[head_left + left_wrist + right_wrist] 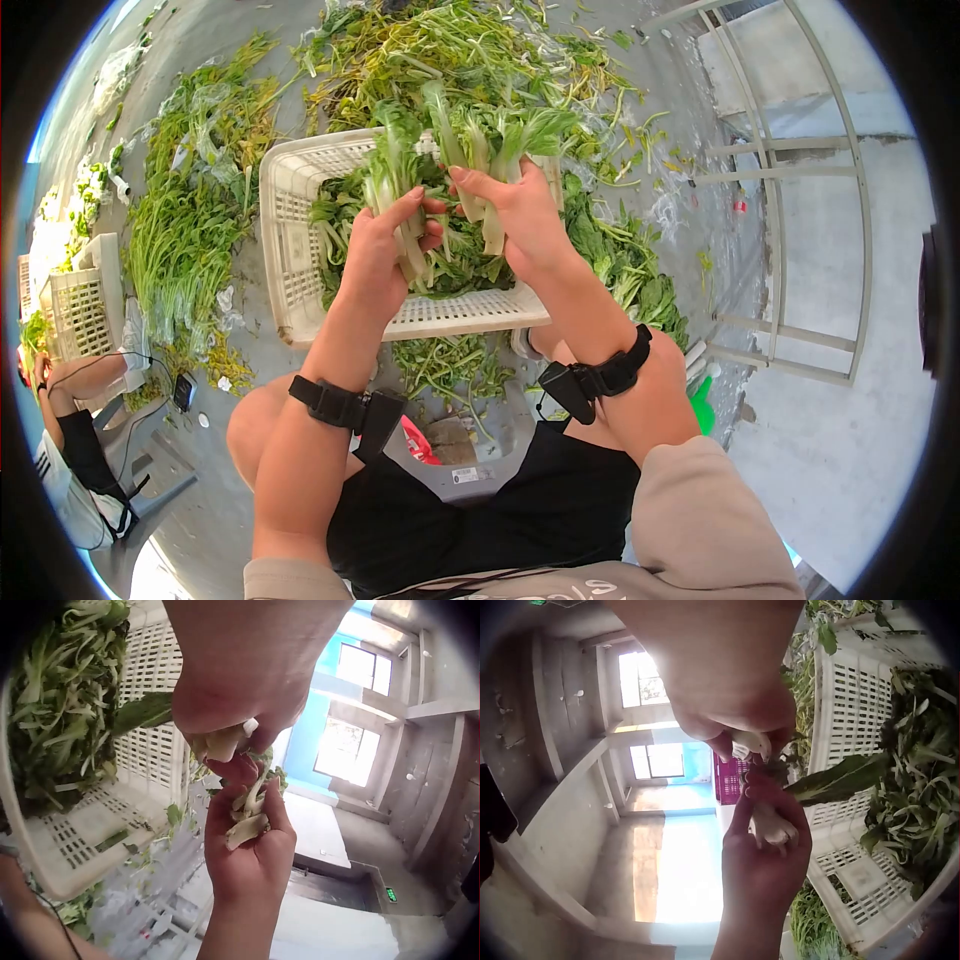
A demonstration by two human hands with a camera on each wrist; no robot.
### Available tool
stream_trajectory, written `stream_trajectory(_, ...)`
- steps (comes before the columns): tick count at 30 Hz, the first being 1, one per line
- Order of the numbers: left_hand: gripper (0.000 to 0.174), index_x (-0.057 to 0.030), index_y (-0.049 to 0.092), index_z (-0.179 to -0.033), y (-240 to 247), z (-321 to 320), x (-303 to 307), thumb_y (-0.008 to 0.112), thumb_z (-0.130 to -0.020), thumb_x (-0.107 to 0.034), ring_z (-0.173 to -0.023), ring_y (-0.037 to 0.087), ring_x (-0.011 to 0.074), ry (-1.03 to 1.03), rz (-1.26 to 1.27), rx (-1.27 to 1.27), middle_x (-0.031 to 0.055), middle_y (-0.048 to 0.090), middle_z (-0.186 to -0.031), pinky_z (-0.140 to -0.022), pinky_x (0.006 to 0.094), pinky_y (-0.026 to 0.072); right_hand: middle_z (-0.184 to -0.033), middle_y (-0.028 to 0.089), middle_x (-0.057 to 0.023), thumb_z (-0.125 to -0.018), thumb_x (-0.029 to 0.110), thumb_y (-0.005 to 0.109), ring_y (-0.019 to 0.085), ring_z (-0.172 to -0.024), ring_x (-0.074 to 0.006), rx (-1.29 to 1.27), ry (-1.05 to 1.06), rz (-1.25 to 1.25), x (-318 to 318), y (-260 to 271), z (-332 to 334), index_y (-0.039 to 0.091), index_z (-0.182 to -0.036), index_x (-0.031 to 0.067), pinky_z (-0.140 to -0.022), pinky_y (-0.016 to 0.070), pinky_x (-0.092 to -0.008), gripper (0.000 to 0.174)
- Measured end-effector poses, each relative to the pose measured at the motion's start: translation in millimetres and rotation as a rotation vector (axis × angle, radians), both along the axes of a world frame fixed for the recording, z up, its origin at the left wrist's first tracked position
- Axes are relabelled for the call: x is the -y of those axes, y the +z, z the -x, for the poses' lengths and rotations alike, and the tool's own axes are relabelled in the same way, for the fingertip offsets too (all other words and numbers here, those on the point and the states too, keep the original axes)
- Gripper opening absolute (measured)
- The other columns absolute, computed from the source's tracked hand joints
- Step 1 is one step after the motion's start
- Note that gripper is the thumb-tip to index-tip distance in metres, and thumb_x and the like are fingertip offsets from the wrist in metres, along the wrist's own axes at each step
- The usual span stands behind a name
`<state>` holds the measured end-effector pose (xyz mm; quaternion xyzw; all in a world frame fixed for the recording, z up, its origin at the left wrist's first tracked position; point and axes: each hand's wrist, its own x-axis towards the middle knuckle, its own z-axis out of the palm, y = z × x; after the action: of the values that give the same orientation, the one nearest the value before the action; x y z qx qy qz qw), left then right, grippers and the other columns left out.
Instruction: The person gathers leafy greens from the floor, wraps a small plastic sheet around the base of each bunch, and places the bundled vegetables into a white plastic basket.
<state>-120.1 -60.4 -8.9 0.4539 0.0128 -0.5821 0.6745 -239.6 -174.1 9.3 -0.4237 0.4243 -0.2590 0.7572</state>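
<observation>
Leafy greens with pale stalks (pixel 397 180) are gripped in my left hand (pixel 378 250), the leaves pointing away from me and the cut ends towards me. My right hand (pixel 530 220) holds another bunch of leafy greens (pixel 478 155), its thumb across the white stalks. Both hands are close together over a white plastic crate (pixel 290 230), fingertips nearly meeting. Loose greens (pixel 335 215) fill much of the crate. In the left wrist view, pale stalk ends (pixel 247 831) lie in the right palm; the right wrist view has stalk ends (pixel 771 829) in the left palm.
Piles of greens (pixel 190 215) and yellowed leaves (pixel 400 50) cover the floor around the crate. A metal frame (pixel 860 230) stands at the right. To the left, another person (pixel 75 430) sits beside a second crate (pixel 80 310).
</observation>
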Motion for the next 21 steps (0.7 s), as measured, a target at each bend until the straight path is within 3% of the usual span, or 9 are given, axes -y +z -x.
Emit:
stream_trajectory(5,0.023,-0.0038,0.059,-0.114,-14,-6,0,0.064,-0.098,-0.02,-0.069,0.054,0.0093,0.082,-0.002,0.049,0.0008,0.062,-0.087,-0.064,0.0267,0.0471,-0.107,0.068,-0.0095,-0.084,0.002,0.074,0.067,-0.095,-0.0193,0.04,0.031,0.022,-2,0,-1,0.057,-0.119,0.0002,-0.083,0.0534,-0.0336,0.039)
stream_trajectory(7,0.021,-0.0061,0.06,-0.112,-14,-5,0,0.064,-0.098,-0.022,-0.07,0.053,0.0087,0.074,0.014,0.049,-0.0007,0.059,-0.085,-0.064,0.0269,0.0448,-0.104,0.069,-0.0118,-0.082,0.004,0.074,0.067,-0.095,-0.0203,-0.148,0.098,0.275,-6,-1,-1,0.059,-0.118,-0.0016,-0.083,0.0526,-0.0331,0.039)
stream_trajectory(8,0.021,-0.0061,0.06,-0.112,-13,-3,1,0.064,-0.098,-0.022,-0.07,0.053,0.0087,0.075,0.013,0.048,-0.0007,0.059,-0.085,-0.064,0.0269,0.0448,-0.104,0.069,-0.0118,-0.082,0.004,0.074,0.067,-0.095,-0.0203,-0.149,0.1,0.274,-9,-1,-2,0.059,-0.118,-0.0016,-0.083,0.0526,-0.0331,0.039)
stream_trajectory(10,0.019,-0.0083,0.06,-0.11,-12,3,3,0.064,-0.098,-0.023,-0.073,0.053,0.0085,0.074,-0.036,0.083,-0.0018,0.058,-0.085,-0.065,0.0273,0.0448,-0.103,0.07,-0.0139,-0.081,0.008,0.075,0.067,-0.093,-0.0207,-0.352,0.159,0.576,-16,2,-4,0.061,-0.114,-0.0026,-0.084,0.0518,-0.0334,0.038)
stream_trajectory(13,0.02,-0.0081,0.062,-0.103,-14,7,4,0.071,-0.093,-0.023,-0.069,0.054,0.0078,0.098,0.037,0.058,-0.0021,0.061,-0.083,-0.062,0.0257,0.0459,-0.102,0.071,-0.0143,-0.082,0.009,0.074,0.068,-0.092,-0.0213,-0.294,0.226,0.624,-26,12,-6,0.062,-0.112,-0.0024,-0.084,0.0515,-0.034,0.034)
stream_trajectory(14,0.02,-0.0081,0.062,-0.103,-14,7,4,0.071,-0.093,-0.023,-0.069,0.054,0.0078,0.099,0.035,0.058,-0.0021,0.061,-0.083,-0.062,0.0257,0.0459,-0.102,0.071,-0.0143,-0.082,0.009,0.074,0.068,-0.092,-0.0213,-0.294,0.228,0.622,-27,12,-7,0.062,-0.112,-0.0024,-0.084,0.0515,-0.034,0.034)
stream_trajectory(16,0.018,-0.0079,0.062,-0.102,-12,4,3,0.07,-0.093,-0.022,-0.069,0.055,0.0082,0.1,0.035,0.062,-0.0011,0.062,-0.084,-0.063,0.0261,0.0461,-0.093,0.071,-0.0204,-0.086,0.006,0.065,0.071,-0.087,-0.0287,-0.193,0.214,0.607,-27,12,-7,0.06,-0.109,-0.0053,-0.077,0.0544,-0.0366,0.026)
stream_trajectory(21,0.015,-0.0083,0.061,-0.103,-11,0,-1,0.066,-0.096,-0.022,-0.07,0.055,0.0091,0.068,0.011,0.043,-0.0014,0.061,-0.084,-0.064,0.0271,0.0463,-0.094,0.071,-0.0206,-0.085,0.005,0.066,0.071,-0.089,-0.0274,-0.178,0.218,0.616,-13,-1,-5,0.06,-0.11,-0.0054,-0.078,0.0543,-0.0365,0.028)
